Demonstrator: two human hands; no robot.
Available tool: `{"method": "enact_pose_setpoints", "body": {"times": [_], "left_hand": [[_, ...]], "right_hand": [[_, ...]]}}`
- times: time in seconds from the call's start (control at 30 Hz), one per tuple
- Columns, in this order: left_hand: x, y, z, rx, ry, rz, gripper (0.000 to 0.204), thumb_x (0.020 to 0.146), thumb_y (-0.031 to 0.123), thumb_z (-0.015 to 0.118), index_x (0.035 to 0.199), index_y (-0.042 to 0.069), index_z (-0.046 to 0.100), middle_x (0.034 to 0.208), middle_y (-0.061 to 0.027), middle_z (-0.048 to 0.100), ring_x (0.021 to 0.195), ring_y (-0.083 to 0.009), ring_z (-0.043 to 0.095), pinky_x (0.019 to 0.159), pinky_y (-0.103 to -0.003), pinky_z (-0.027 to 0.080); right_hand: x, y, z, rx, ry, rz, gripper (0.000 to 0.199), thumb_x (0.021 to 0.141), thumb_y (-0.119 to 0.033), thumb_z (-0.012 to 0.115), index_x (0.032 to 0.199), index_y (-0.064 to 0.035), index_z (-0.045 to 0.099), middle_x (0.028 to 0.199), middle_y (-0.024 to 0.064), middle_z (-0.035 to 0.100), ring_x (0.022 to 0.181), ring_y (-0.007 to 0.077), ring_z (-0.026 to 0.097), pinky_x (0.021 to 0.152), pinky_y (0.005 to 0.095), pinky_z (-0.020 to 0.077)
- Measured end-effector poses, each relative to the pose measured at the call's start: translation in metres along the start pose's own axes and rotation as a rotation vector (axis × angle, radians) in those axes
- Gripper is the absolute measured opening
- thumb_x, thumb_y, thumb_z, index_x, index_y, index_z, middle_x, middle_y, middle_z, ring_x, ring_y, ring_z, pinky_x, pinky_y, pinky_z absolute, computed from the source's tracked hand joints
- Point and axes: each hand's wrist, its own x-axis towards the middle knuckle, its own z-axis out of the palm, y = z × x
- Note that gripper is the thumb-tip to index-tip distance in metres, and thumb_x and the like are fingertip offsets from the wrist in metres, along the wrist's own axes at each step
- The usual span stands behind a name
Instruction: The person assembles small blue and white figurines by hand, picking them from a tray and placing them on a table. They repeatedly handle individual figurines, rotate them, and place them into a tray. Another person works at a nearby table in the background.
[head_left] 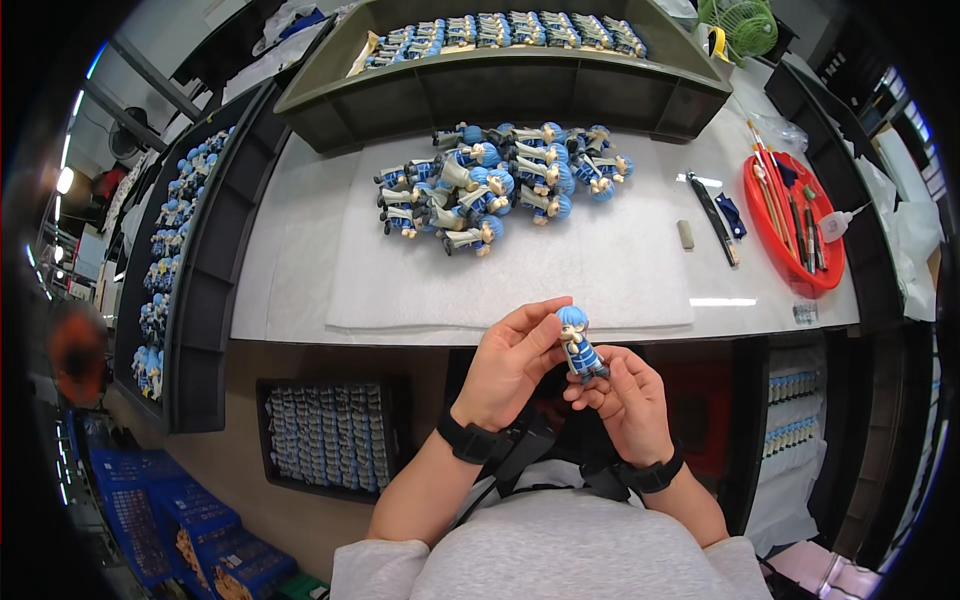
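Just off the table's near edge, a small figurine (580, 348) with light-blue hair and a blue and white outfit is held between both hands. My left hand (515, 362) pinches it near the head. My right hand (630, 395) grips it low, by the legs, with the fingers curled. Its head points up and a little to the left. Beyond, on a white foam sheet (440, 295), lies a heap of similar blue-haired figurines (480, 180), most of them on their sides. Black bands circle both wrists.
A dark grey crate (510, 95) with rows of figurines stands at the back. More figurines fill a black crate (205, 300) at left and a bin (325, 435) below. At right are a red tray (835, 270) with brushes, a black pen-like tool (712, 220) and a grey block (685, 235).
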Motion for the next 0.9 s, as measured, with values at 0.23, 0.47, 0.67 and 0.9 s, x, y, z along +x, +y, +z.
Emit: {"method": "enact_pose_setpoints", "body": {"times": [0.23,0.47,0.67,0.9], "left_hand": [[-0.0002,-0.0003,-0.0005,-0.013,-0.037,0.018,0.034,0.095,0.018,0.049,0.125,0.002,0.049,0.112,-0.015,0.06,0.096,-0.0165,0.059,0.085,-0.03,0.047],[-0.0006,0.0031,0.0033,-0.11,-0.046,0.01,0.03,0.093,0.012,0.054,0.12,0.0,0.053,0.105,-0.0089,0.062,0.091,-0.015,0.06,0.082,-0.029,0.05],[0.0004,-0.0003,0.0023,0.085,-0.009,0.039,0.031,0.094,0.015,0.051,0.121,-0.001,0.051,0.11,-0.0132,0.061,0.095,-0.0161,0.06,0.083,-0.029,0.049],[-0.002,0.0045,0.009,0.112,-0.005,0.05,0.034,0.093,0.013,0.054,0.123,-0.002,0.051,0.108,-0.0108,0.061,0.094,-0.0155,0.06,0.082,-0.029,0.049]], "right_hand": [[-0.001,-0.0002,-0.003,-0.032,0.008,-0.003,0.029,0.096,-0.018,0.048,0.113,0.0049,0.051,0.102,0.0147,0.061,0.084,0.0213,0.065,0.07,0.0283,0.0538],[-0.0032,-0.0022,0.0002,-0.128,0.021,-0.024,0.03,0.096,-0.019,0.047,0.115,0.0046,0.05,0.105,0.0142,0.061,0.089,0.0245,0.065,0.067,0.0277,0.054],[-0.0016,-0.0028,-0.0074,0.081,-0.04,0.05,0.032,0.098,-0.02,0.043,0.118,0.0044,0.047,0.104,0.0152,0.061,0.09,0.027,0.065,0.067,0.0275,0.0541],[-0.0033,-0.0034,-0.0011,-0.123,0.05,-0.126,0.032,0.091,-0.006,0.054,0.12,0.0027,0.044,0.107,0.0145,0.057,0.092,0.0258,0.064,0.072,0.0287,0.0543]]}}
